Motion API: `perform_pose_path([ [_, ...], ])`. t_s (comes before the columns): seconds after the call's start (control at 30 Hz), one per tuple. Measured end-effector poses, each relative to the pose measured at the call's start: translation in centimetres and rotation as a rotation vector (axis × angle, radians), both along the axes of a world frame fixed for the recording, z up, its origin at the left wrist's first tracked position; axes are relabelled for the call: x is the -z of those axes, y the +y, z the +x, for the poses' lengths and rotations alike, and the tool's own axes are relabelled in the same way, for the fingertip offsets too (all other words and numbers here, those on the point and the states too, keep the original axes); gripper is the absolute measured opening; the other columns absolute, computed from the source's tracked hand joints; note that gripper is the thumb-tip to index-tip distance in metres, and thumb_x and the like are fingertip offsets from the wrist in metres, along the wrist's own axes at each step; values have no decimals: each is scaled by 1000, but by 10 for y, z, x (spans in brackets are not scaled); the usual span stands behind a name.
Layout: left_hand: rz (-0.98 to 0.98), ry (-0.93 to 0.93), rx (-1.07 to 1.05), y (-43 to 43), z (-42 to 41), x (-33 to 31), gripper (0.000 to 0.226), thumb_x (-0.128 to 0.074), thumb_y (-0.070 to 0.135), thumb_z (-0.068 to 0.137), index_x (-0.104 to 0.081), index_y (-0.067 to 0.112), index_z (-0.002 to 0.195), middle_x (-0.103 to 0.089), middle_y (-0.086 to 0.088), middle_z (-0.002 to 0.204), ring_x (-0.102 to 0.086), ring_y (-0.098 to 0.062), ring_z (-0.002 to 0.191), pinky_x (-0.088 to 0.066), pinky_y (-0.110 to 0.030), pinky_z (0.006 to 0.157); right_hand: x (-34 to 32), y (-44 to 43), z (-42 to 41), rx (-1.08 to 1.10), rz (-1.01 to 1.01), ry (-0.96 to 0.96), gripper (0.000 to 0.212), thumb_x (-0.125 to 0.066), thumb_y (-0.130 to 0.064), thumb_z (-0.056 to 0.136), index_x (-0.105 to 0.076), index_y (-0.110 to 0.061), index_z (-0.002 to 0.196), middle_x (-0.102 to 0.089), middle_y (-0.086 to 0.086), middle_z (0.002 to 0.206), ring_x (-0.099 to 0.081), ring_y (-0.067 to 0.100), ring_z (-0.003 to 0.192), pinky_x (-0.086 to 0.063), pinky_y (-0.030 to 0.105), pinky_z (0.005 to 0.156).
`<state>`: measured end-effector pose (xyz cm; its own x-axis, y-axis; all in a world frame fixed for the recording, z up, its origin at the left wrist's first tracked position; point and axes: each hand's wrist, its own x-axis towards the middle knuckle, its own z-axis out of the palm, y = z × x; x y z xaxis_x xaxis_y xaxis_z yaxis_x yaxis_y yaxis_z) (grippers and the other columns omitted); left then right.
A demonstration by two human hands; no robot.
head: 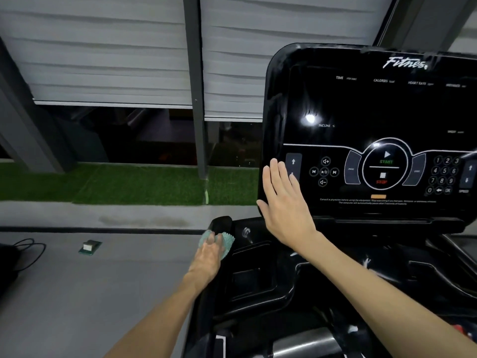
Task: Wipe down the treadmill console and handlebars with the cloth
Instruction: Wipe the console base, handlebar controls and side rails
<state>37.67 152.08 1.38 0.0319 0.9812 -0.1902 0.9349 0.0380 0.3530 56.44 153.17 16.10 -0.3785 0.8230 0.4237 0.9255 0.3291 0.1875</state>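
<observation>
The black glossy treadmill console fills the upper right, its screen dark with white labels and a round start/stop control. A pale green textured cloth is wrapped over the end of the left handlebar. My left hand grips the cloth around that handlebar end. With straight fingers, my right hand lies flat against the console's lower left edge, beside the incline arrow buttons.
Below the console is a black tray area with recessed pockets. A grey floor lies to the left with a small green block and a black cable. Artificial grass and window blinds are beyond.
</observation>
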Motion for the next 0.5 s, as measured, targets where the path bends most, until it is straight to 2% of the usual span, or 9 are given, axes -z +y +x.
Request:
perform_pose_path([
  [0.1,-6,13,52,41,10,5,38,-33,15,104,-35,11,142,-23,-13,155,-25,-30,142,-32,-40,110,1,2,2,-8,8,-20,71,-43,-36,97,-12,0,150,-8,20,158,-6,33,146,-19,46,118],
  [0.2,12,28,113,77,28,7,27,-39,16,102,-52,5,123,-46,-15,134,-46,-33,125,-40,-41,100,3,4,2,-10,17,-14,71,-43,-36,97,-12,0,150,-7,20,158,-6,33,146,-18,46,118],
  [0.27,0,41,126,94,42,7,26,-42,15,102,-56,6,121,-55,-14,125,-54,-33,116,-42,-38,94,4,4,2,-2,28,-21,71,-43,-37,97,-11,0,149,-8,20,158,-6,33,146,-16,45,118],
  [0.4,-17,140,181,113,61,6,32,-42,10,101,-48,8,133,-55,-16,131,-53,-29,122,-41,-33,99,5,6,4,-7,45,-35,71,-43,-38,97,-11,-1,149,-9,20,158,-9,32,146,-16,44,118],
  [0.5,10,140,237,105,59,10,31,-40,12,101,-49,15,130,-57,-15,126,-56,-31,114,-45,-37,94,6,6,6,-19,42,-19,71,-43,-38,96,-13,-1,149,-10,19,158,-9,32,146,-18,44,118],
])
